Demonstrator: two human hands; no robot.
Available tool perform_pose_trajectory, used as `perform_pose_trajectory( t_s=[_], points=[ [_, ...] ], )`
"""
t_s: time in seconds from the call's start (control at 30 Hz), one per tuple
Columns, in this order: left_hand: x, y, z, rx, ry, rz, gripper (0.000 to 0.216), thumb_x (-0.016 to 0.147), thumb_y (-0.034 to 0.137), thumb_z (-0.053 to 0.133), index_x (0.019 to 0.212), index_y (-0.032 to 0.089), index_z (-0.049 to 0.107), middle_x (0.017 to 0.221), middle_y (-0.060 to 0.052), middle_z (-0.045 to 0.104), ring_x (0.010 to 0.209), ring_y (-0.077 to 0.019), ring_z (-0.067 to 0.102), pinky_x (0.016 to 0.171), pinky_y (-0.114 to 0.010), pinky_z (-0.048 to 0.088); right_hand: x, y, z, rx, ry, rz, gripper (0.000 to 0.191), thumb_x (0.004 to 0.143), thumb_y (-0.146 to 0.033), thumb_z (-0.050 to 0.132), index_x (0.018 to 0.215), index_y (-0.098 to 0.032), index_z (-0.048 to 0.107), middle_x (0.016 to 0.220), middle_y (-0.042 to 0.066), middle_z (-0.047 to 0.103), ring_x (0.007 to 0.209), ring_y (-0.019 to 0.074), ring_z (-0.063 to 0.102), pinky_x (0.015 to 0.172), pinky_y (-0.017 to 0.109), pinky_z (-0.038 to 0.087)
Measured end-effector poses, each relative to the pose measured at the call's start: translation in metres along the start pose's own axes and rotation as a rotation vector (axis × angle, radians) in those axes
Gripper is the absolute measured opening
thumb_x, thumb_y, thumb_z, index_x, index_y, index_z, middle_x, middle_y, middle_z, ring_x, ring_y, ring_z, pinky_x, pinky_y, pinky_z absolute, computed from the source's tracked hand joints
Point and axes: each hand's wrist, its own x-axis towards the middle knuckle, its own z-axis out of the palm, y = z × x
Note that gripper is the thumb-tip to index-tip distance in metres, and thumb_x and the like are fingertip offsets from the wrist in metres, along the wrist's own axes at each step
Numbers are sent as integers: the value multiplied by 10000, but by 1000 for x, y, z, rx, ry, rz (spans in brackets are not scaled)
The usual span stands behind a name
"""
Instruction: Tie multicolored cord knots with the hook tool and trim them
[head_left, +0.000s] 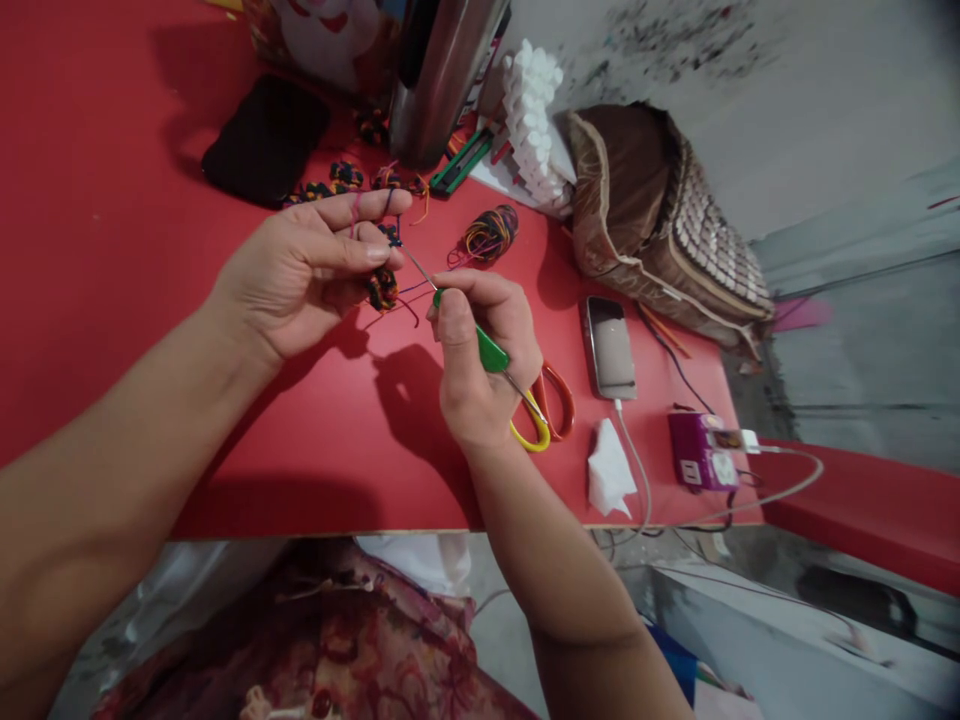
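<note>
Between thumb and fingers, my left hand pinches a small dark multicoloured crochet piece. Yarn loops over its raised index finger. My right hand grips the green handle of a crochet hook, its thin metal shaft pointing left so the tip meets the crochet piece. The hook's other metal end sticks out below my right palm. Behind my hands lies a small wound bundle of multicoloured yarn, and a strand runs from it toward the work. Several similar crochet pieces rest beyond my left hand.
Scissors with orange and yellow handles lie beside my right wrist. Rightward are a phone on a white cable, a crumpled tissue and a purple power adapter. A metal flask, green cutter, black pouch and brown bag stand or lie farther back.
</note>
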Motion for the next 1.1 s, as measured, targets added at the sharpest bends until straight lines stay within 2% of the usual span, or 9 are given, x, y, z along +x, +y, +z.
perform_pose_trajectory(
  t_s=[0.13, 0.27, 0.43, 0.53, 0.7, 0.9, 1.0, 1.1],
  points=[
    [1, 5, -9, -7, -85, -75, 427, 778, 140, 998, 1150, 296, 857, 906, -16, 863, 1126, -381, 895, 770, -422, 723, 0, 1, -3, 46, -30, 25, 153, 1172, -344, 697, 1201, -276, 831, 1023, 8, 817, 933, 182, 811, 840, 357, 698],
    [2, 6, -16, 15, -160, -139, 376, 819, 181, 974, 1170, 272, 873, 917, -30, 869, 1138, -391, 895, 814, -450, 740, -1, 7, -4, 44, -63, 46, 180, 1191, -429, 662, 1197, -331, 813, 1010, 8, 807, 852, 188, 783, 808, 360, 697],
    [4, 2, -25, -13, -278, -72, 359, 863, 180, 929, 1196, 302, 877, 961, -22, 893, 1118, -387, 904, 826, -456, 755, -3, 9, -4, 102, -78, 91, 172, 1190, -387, 637, 1204, -344, 803, 960, 17, 767, 807, 217, 743, 760, 393, 665],
    [6, -2, -26, -7, -255, -71, 365, 861, 183, 917, 1207, 297, 884, 952, -13, 895, 1092, -374, 909, 801, -433, 752, -3, 10, -4, 105, -75, 102, 159, 1176, -396, 661, 1200, -352, 813, 943, 8, 760, 776, 215, 723, 743, 395, 658],
    [7, -4, -23, 34, -96, -107, 376, 833, 174, 936, 1203, 232, 897, 885, -72, 874, 1073, -413, 903, 822, -472, 736, -3, 14, -7, 84, -91, 61, 152, 1170, -429, 677, 1211, -364, 809, 940, 1, 762, 755, 210, 709, 746, 404, 682],
    [7, 1, -21, 22, -85, -147, 353, 809, 145, 963, 1153, 208, 916, 830, -106, 836, 1017, -444, 891, 820, -520, 703, -1, 15, -9, 109, -106, 64, 168, 1179, -425, 679, 1193, -320, 809, 932, 1, 748, 823, 188, 765, 764, 369, 679],
    [6, 2, -14, 20, -79, -153, 347, 792, 94, 951, 1112, 222, 912, 815, -88, 825, 932, -388, 881, 783, -478, 687, 0, 15, -6, 154, -94, 106, 229, 1171, -488, 690, 1170, -292, 809, 895, -5, 734, 801, 180, 770, 762, 367, 683],
    [2, -1, 0, -8, -98, -135, 378, 761, 56, 955, 1091, 236, 909, 790, -42, 803, 822, -280, 847, 741, -396, 667, 0, 16, -3, 174, -67, 156, 235, 1161, -510, 711, 1163, -294, 806, 888, -11, 739, 757, 167, 751, 758, 359, 686]
  ],
)
